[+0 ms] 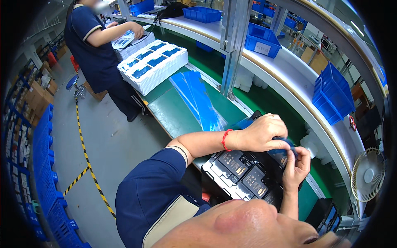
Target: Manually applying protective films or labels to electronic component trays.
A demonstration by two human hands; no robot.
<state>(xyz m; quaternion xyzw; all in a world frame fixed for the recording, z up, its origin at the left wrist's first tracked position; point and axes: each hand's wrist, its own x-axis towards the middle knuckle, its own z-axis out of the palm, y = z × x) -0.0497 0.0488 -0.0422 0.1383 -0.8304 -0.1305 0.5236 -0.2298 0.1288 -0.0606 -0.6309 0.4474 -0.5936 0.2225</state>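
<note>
My left hand (266,133), with a red cord bracelet at the wrist, is closed with thumb and fingers pinching a small dark blue piece (290,145) that looks like film. From the other side, the thumb and fingertips of my right hand (296,168) pinch the same piece. Beneath both hands lies a black tray (213,165) with several black labelled blocks (254,182) that look like battery packs. My hands partly cover the tray's far right side. Beyond my left forearm, long blue film strips (196,101) lie fanned out on the green bench.
A stack of white trays (153,66) with blue-covered pieces stands farther along the green bench (161,103). A person (97,45) works beside it. A curved shelf holds blue bins (333,93) behind a metal post (235,49). A fan (368,175) is at right.
</note>
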